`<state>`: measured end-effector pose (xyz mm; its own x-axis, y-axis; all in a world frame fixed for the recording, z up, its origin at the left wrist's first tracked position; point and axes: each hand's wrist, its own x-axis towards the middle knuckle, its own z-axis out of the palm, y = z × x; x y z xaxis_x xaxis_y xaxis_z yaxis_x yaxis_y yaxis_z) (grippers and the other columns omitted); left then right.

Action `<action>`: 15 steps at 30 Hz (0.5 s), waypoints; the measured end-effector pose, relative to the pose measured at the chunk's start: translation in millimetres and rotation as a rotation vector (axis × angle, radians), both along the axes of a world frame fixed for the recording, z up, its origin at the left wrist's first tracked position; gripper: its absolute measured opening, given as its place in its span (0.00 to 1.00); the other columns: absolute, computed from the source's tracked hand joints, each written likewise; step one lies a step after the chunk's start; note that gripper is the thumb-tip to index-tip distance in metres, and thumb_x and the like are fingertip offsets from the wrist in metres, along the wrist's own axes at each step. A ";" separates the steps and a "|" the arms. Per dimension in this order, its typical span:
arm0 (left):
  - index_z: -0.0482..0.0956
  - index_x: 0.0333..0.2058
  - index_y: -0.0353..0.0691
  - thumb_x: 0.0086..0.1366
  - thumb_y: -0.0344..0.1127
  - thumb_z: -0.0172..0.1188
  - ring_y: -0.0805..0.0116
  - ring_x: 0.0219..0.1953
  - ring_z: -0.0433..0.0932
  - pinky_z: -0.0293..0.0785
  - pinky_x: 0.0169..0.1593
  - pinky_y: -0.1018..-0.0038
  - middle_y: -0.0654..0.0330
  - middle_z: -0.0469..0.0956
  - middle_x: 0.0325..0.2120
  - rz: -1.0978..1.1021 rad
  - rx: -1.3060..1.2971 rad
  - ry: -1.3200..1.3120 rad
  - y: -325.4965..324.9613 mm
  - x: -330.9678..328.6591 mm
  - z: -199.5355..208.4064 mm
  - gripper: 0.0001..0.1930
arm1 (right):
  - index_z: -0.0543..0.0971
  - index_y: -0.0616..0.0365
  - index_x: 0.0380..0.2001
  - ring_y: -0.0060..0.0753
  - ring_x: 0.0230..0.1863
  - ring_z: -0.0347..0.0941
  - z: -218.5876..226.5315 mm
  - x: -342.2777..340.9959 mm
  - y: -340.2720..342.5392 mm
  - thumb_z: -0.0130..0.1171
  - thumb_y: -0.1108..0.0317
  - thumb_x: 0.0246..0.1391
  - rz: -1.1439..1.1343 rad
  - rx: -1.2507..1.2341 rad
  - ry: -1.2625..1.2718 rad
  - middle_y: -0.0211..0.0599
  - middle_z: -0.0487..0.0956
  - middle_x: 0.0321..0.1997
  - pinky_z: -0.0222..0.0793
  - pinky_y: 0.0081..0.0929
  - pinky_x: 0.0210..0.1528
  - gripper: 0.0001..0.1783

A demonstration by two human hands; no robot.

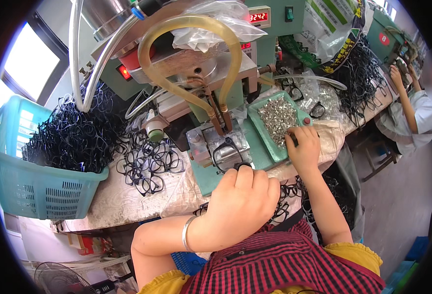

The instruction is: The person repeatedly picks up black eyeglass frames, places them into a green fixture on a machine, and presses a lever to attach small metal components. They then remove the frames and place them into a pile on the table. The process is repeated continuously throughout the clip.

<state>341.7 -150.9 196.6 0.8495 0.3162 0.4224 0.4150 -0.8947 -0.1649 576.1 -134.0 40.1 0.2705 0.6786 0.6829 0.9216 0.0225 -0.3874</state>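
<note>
My left hand (243, 193), a bangle at its wrist, is closed on a black eyeglass frame (215, 158). That frame sits at the metal fixture (204, 147) of a bench machine, under two copper-coloured prongs (222, 117). Its far end is hidden by my fingers. Over the right edge of a green tray (276, 156) rests my right hand (305, 147), fingers curled together; whatever they pinch is too small to make out. Many small shiny metal pieces (277, 117) fill the tray.
Loose black eyeglass frames (150, 166) lie left of the machine. A turquoise basket (49, 191) heaped with frames stands at far left. Yellowish hose (191, 20) loops above the fixture. More frames (358, 73) pile at back right, near a co-worker's arm (407, 108).
</note>
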 end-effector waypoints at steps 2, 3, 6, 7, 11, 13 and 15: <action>0.69 0.22 0.44 0.45 0.34 0.58 0.68 0.26 0.67 0.66 0.27 0.73 0.64 0.65 0.21 -0.015 -0.017 0.010 4.0 -0.2 1.3 0.06 | 0.80 0.57 0.29 0.47 0.39 0.73 10.1 -0.5 14.5 0.67 0.71 0.44 0.016 -0.038 0.035 0.39 0.78 0.31 0.69 0.41 0.43 0.07; 0.69 0.22 0.45 0.45 0.34 0.58 0.68 0.26 0.67 0.66 0.27 0.73 0.64 0.65 0.21 -0.028 -0.026 0.011 5.5 -1.3 1.4 0.06 | 0.80 0.57 0.29 0.47 0.39 0.73 17.6 -0.5 19.4 0.67 0.71 0.44 0.020 -0.061 0.055 0.39 0.78 0.31 0.69 0.40 0.44 0.07; 0.69 0.22 0.45 0.46 0.34 0.58 0.68 0.26 0.68 0.66 0.27 0.74 0.65 0.65 0.20 -0.046 -0.051 0.051 9.1 0.8 6.3 0.06 | 0.82 0.56 0.25 0.45 0.40 0.73 26.6 11.1 30.6 0.68 0.68 0.45 -0.031 -0.112 0.150 0.37 0.79 0.31 0.69 0.39 0.44 0.05; 0.70 0.23 0.45 0.46 0.34 0.58 0.69 0.26 0.68 0.66 0.27 0.74 0.66 0.65 0.20 -0.049 -0.058 0.070 10.1 1.5 8.0 0.06 | 0.83 0.56 0.24 0.45 0.40 0.73 26.4 13.4 31.7 0.68 0.68 0.45 -0.048 -0.162 0.182 0.37 0.79 0.31 0.69 0.38 0.45 0.05; 0.70 0.24 0.45 0.46 0.35 0.58 0.68 0.26 0.68 0.67 0.27 0.74 0.65 0.66 0.21 -0.020 -0.082 0.036 10.3 -0.4 7.2 0.06 | 0.85 0.55 0.26 0.43 0.43 0.74 32.1 6.0 32.8 0.67 0.67 0.46 0.034 -0.125 0.209 0.36 0.81 0.34 0.70 0.37 0.47 0.05; 0.71 0.25 0.44 0.47 0.35 0.58 0.67 0.26 0.68 0.67 0.28 0.73 0.64 0.67 0.21 0.015 -0.064 0.020 5.9 -2.5 2.1 0.07 | 0.85 0.56 0.29 0.44 0.41 0.76 28.5 4.4 36.5 0.66 0.68 0.48 0.055 -0.085 0.219 0.38 0.82 0.34 0.71 0.36 0.46 0.05; 0.72 0.23 0.44 0.46 0.35 0.60 0.65 0.27 0.71 0.68 0.30 0.71 0.63 0.72 0.25 -0.044 -0.121 -0.087 5.9 -10.2 -3.8 0.07 | 0.85 0.57 0.32 0.45 0.39 0.77 22.1 5.0 36.5 0.66 0.68 0.50 0.062 -0.034 0.282 0.39 0.83 0.34 0.72 0.36 0.45 0.06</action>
<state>331.5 -144.9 192.9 0.8256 0.3324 0.4559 0.3827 -0.9237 -0.0195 581.2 -97.5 62.1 0.4034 0.7211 0.5633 0.7750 0.0580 -0.6293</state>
